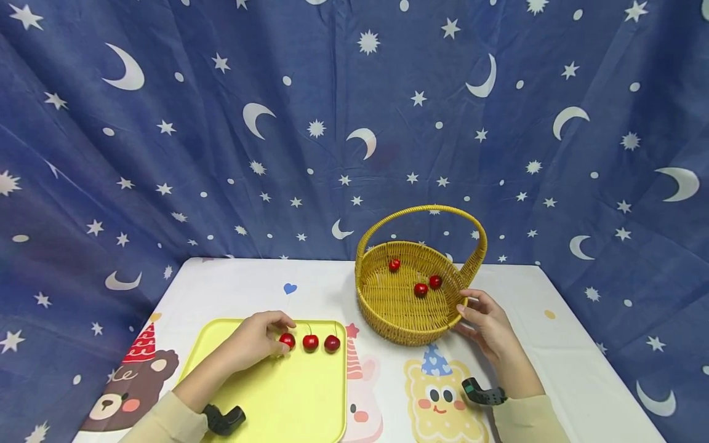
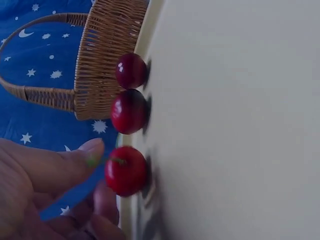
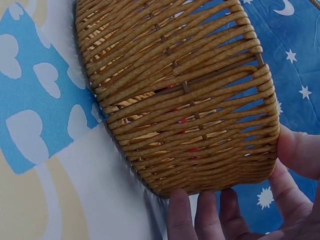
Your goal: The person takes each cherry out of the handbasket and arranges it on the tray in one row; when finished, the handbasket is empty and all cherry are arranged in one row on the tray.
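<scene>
A yellow tray [image 1: 277, 400] at the front left carries three red cherries in a row. My left hand [image 1: 279, 337] curls round the leftmost cherry [image 1: 287, 339]; in the left wrist view the thumb [image 2: 90, 150] touches its green stem and a finger lies under the cherry [image 2: 125, 171]. The other two cherries [image 1: 310, 343] [image 1: 332, 343] lie just to its right. A woven yellow basket [image 1: 399, 320] with a hoop handle holds three more cherries [image 1: 421, 289]. My right hand [image 1: 464, 319] grips its right rim, with the fingers [image 3: 210, 215] against the outer wall [image 3: 175, 90].
The white tablecloth [image 1: 554, 344] has cartoon prints of a bear, a heart and a biscuit. A blue curtain with stars and moons [image 1: 332, 123] hangs close behind the table. A dark wrist device sits on each arm.
</scene>
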Tool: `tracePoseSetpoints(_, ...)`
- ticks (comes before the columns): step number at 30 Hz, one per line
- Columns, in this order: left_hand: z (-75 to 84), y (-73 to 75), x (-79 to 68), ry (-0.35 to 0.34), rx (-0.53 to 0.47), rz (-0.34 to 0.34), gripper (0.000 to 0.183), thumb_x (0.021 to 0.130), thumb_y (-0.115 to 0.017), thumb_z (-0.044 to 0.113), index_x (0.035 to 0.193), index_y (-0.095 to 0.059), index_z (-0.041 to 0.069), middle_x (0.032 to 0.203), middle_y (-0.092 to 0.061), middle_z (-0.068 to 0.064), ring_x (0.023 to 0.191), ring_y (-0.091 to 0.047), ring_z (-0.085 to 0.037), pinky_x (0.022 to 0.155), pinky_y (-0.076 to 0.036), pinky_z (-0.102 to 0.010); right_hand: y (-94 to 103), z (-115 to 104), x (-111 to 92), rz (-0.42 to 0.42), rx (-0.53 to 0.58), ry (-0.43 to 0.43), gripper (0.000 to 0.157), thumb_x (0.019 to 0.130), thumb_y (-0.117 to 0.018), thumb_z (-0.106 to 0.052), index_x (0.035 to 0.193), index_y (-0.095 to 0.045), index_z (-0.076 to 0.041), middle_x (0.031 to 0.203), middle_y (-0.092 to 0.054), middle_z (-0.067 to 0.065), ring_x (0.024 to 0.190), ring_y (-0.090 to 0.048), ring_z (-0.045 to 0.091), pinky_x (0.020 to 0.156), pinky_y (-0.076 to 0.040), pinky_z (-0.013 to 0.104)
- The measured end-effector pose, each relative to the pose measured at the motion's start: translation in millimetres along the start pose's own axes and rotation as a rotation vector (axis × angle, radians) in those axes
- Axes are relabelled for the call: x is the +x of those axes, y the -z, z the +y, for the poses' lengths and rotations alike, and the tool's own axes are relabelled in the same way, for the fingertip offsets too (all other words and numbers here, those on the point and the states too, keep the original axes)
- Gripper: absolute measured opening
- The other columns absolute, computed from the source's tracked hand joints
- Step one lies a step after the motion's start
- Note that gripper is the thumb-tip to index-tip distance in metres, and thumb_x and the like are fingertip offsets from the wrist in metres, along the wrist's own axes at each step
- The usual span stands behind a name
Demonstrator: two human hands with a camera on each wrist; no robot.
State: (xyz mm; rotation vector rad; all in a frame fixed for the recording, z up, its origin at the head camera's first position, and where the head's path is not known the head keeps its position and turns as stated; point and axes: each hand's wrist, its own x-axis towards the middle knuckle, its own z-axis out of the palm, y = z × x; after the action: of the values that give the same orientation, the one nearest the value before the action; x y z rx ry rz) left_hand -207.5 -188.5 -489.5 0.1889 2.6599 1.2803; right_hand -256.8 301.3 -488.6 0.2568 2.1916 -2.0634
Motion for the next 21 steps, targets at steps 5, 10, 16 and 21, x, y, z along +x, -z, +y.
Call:
tracePoseSetpoints(5,13.1,2.7,1.4,-0.060,-0.092,-0.005,0.039,0.087,-0.083,-0.002,0.124,-0.074,0.008,0.115,-0.072,-0.013,0.073,-0.061,-0.018,0.060,-0.054,-0.028,-1.0,-1,0,0.004,-0.009,-0.005,0.038,0.106,-0.064,-0.009,0.143,-0.055,-0.014,0.148,-0.047,0.016,0.119,-0.064,0.019,0.095,-0.063,0.037)
tracePoseSetpoints(10,41.0,-4.7,4.9,-0.128,-0.119,-0.005,0.041,0.089,-0.082,-0.004,0.126,-0.074,0.012,0.116,-0.072,-0.013,0.079,-0.062,-0.017,0.059,-0.052,-0.026,-1.7,1,0,0.010,-0.021,-0.011,0.039,0.106,-0.064,-0.009,0.143,-0.055,-0.014,0.145,-0.049,0.015,0.119,-0.064,0.020,0.096,-0.063,0.038)
tracePoseSetpoints(16,88.7,-22.9,22.1,-0.251,-0.176,-0.078,0.042,0.087,-0.084,-0.002,0.124,-0.075,0.016,0.113,-0.074,-0.005,0.090,-0.068,-0.017,0.073,-0.057,-0.026,-0.2,1,-1,0.012,-0.001,-0.004,0.038,0.105,-0.067,-0.009,0.141,-0.057,-0.014,0.129,-0.053,0.006,0.113,-0.067,0.017,0.093,-0.063,0.036)
tracePoseSetpoints(21,126.5,-48.1,48.0,-0.311,-0.246,-0.156,0.043,0.089,-0.082,-0.003,0.127,-0.074,0.015,0.119,-0.074,-0.005,0.096,-0.071,-0.016,0.075,-0.060,-0.027,0.8,1,-2,0.011,0.011,0.015,0.037,0.105,-0.066,-0.008,0.141,-0.058,-0.014,0.120,-0.053,0.001,0.109,-0.067,0.015,0.092,-0.063,0.035)
